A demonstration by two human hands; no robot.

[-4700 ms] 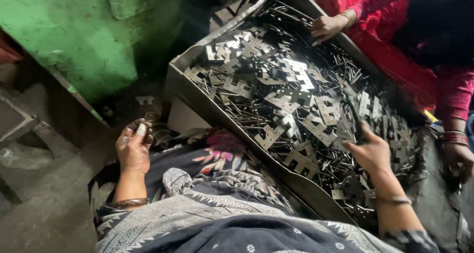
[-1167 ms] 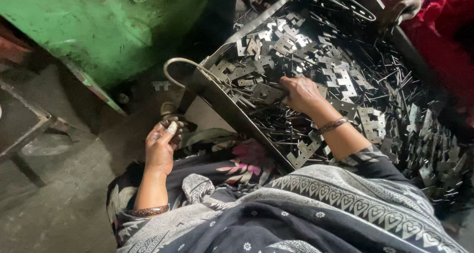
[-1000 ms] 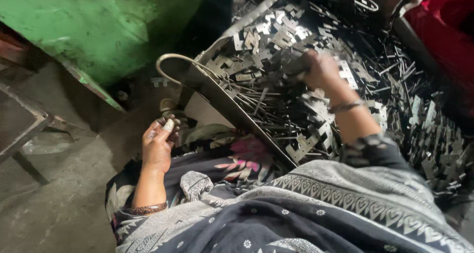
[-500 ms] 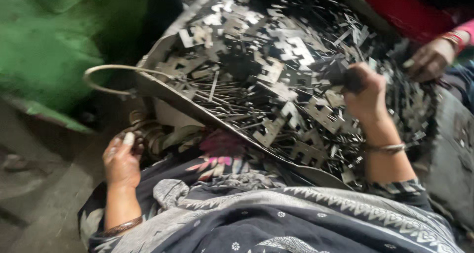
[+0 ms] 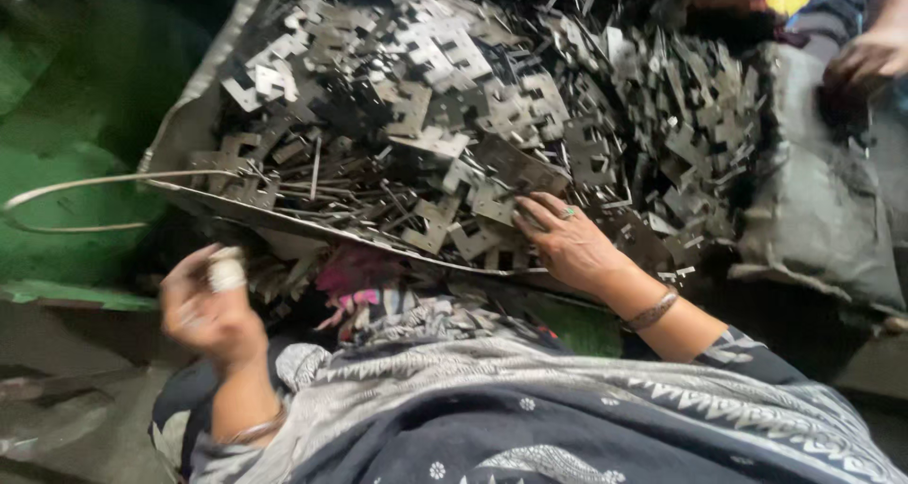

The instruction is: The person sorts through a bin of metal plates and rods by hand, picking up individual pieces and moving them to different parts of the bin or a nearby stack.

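A big metal tray (image 5: 194, 115) heaped with flat, notched steel stampings (image 5: 445, 77) and thin rods fills most of the view, a green machine body (image 5: 57, 153) to its left and a grey sack (image 5: 823, 210) to its right. The right hand (image 5: 567, 243) lies palm down on the stampings at the tray's near edge, fingers spread and loose, gripping nothing I can make out. The left hand (image 5: 208, 304) hovers blurred below the tray's near-left corner, curled, a pale wrap (image 5: 227, 271) on one finger; whether it holds anything I cannot tell
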